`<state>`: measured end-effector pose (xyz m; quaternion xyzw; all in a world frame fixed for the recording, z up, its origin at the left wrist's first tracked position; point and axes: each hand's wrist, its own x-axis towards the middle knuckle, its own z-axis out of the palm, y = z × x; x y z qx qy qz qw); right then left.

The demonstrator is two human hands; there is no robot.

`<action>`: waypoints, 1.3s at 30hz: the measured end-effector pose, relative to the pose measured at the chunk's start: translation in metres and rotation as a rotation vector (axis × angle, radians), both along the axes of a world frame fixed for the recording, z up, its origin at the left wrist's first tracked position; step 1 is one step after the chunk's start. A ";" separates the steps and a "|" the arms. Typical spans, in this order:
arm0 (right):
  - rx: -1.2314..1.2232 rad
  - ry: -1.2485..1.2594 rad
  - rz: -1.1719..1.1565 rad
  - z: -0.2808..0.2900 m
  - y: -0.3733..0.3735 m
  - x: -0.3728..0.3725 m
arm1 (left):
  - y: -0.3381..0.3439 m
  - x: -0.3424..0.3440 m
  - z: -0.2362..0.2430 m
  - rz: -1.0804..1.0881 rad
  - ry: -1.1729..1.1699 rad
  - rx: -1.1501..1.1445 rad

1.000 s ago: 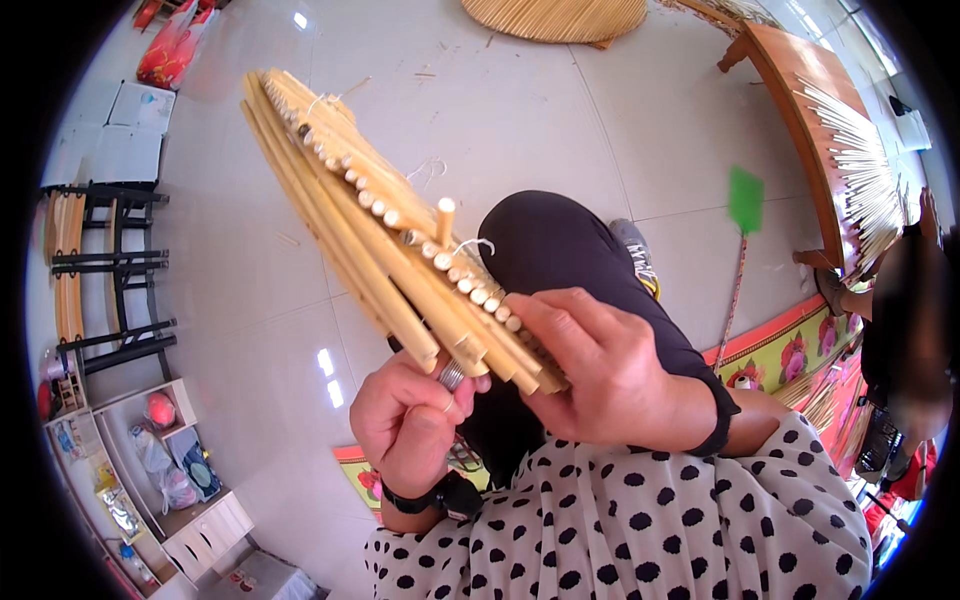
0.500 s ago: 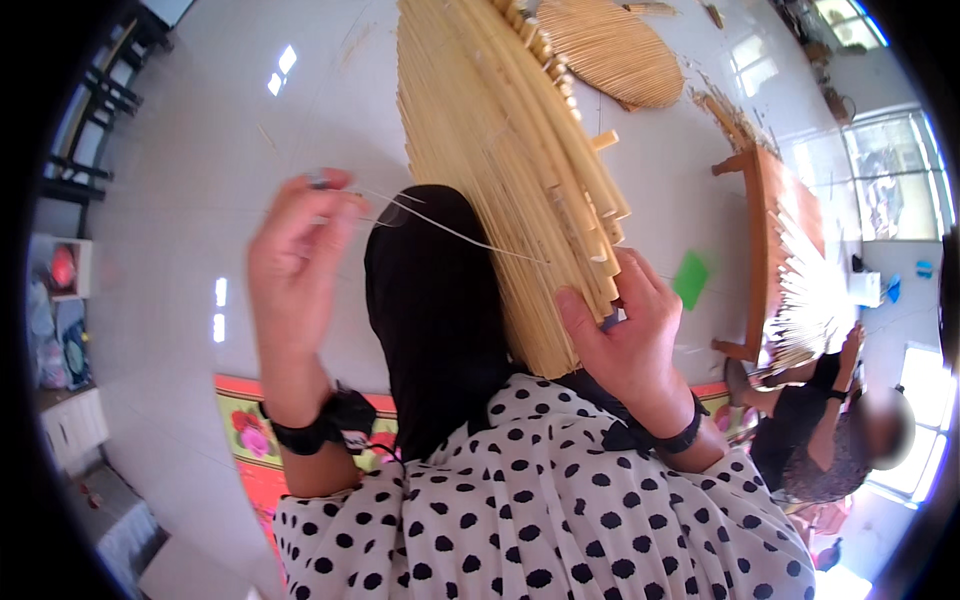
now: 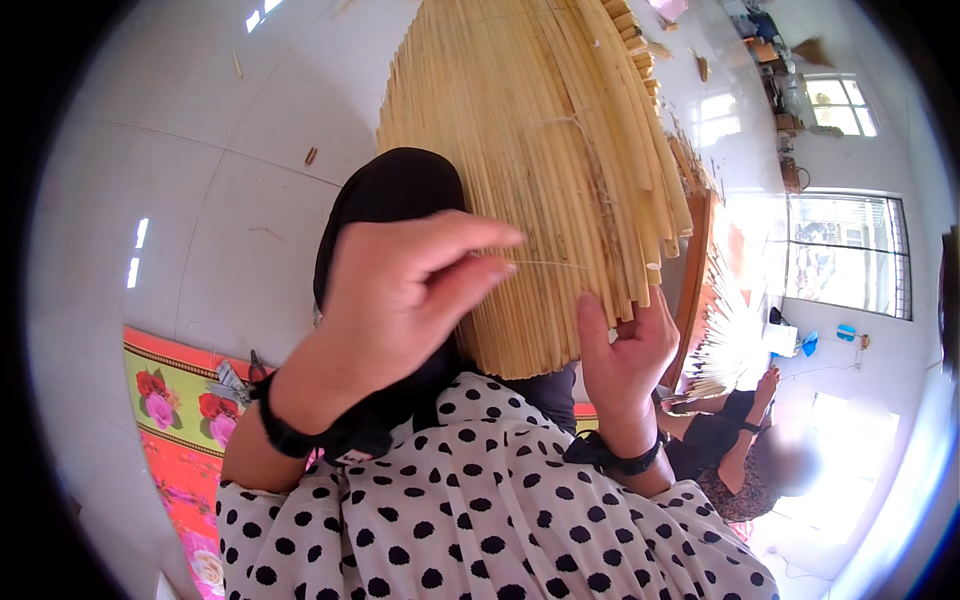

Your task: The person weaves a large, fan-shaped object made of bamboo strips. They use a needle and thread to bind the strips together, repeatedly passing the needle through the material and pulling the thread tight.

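A large leaf-shaped panel of pale, straw-coloured stalks (image 3: pixel 500 150) lies across my lap, its stalks packed side by side and stacked thicker along the right side. My right hand (image 3: pixel 632 345) grips the panel's lower right edge, thumb on top and fingers partly hidden at the stalk ends. Over the panel's left part, my left hand (image 3: pixel 385 290) has thumb and index finger bent toward each other around a thin pale thread (image 3: pixel 555 264). That thread runs rightward to the stalks near my right thumb. The other fingers of my left hand are curled out of sight.
Beyond the panel on the right stands a wooden table (image 3: pixel 698 285) with a fan of pale stalks (image 3: pixel 728 335) by it. Another person (image 3: pixel 735 460) sits at the right. A red floral mat (image 3: pixel 170 450) lies on the tiled floor at lower left.
My left hand has come rightward from beside the panel to over it, and less thread shows. My right hand keeps its hold on the edge. The whole view has shifted.
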<state>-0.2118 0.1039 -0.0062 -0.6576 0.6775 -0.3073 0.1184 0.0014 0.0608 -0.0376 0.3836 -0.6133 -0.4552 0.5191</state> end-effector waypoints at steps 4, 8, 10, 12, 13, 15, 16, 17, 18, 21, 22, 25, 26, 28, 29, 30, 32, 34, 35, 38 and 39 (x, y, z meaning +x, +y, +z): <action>-0.021 -0.064 -0.015 -0.003 -0.001 0.000 | -0.006 -0.039 -0.023 -0.030 -0.013 -0.068; -0.047 -0.125 -0.039 -0.005 -0.001 0.001 | -0.010 -0.054 -0.033 -0.033 0.043 -0.083; -0.054 -0.169 -0.055 -0.007 -0.001 0.000 | -0.013 -0.052 -0.030 -0.032 0.001 -0.075; -0.040 -0.194 -0.075 -0.007 -0.001 0.000 | -0.018 -0.051 -0.028 -0.006 -0.002 -0.183; -0.055 -0.179 -0.061 -0.007 -0.002 -0.001 | -0.023 -0.052 -0.028 0.020 0.015 -0.295; -0.085 -0.150 -0.031 -0.010 -0.003 -0.004 | -0.032 -0.054 -0.027 0.054 0.027 -0.476; -0.091 -0.139 -0.029 -0.009 -0.004 -0.003 | -0.036 -0.056 -0.026 0.063 0.021 -0.544; -0.097 -0.127 -0.027 -0.008 -0.005 -0.002 | -0.040 -0.058 -0.025 0.071 0.015 -0.613; -0.104 -0.115 -0.028 -0.007 -0.005 -0.001 | -0.044 -0.060 -0.025 0.074 0.023 -0.647; -0.104 -0.080 -0.016 -0.005 -0.006 0.000 | -0.053 -0.067 -0.026 0.083 0.046 -0.722; -0.102 -0.076 -0.015 -0.003 -0.007 0.001 | -0.053 -0.070 -0.029 0.084 0.053 -0.728; -0.091 -0.089 -0.022 0.001 -0.007 0.004 | -0.057 -0.072 -0.031 0.085 0.052 -0.738; -0.085 -0.110 -0.030 0.002 -0.008 0.005 | -0.057 -0.073 -0.032 0.085 0.047 -0.741; -0.076 -0.142 -0.044 0.004 -0.008 0.007 | -0.058 -0.073 -0.031 0.087 0.036 -0.745; -0.073 -0.154 -0.048 0.005 -0.008 0.008 | -0.058 -0.074 -0.031 0.088 0.031 -0.747; -0.069 -0.167 -0.050 0.005 -0.008 0.009 | -0.058 -0.074 -0.031 0.082 0.030 -0.743; -0.057 -0.168 -0.045 0.005 -0.009 0.007 | -0.059 -0.075 -0.032 0.069 0.028 -0.737; -0.057 -0.191 -0.056 0.005 -0.008 0.007 | -0.058 -0.073 -0.030 0.059 0.026 -0.735; -0.063 -0.213 -0.069 0.001 -0.008 0.006 | -0.058 -0.071 -0.029 0.054 0.024 -0.734; -0.065 -0.254 -0.082 0.001 -0.007 0.007 | -0.054 -0.057 -0.023 0.063 0.047 -0.688; -0.067 -0.254 -0.094 0.000 -0.006 0.005 | -0.053 -0.053 -0.022 0.063 0.040 -0.649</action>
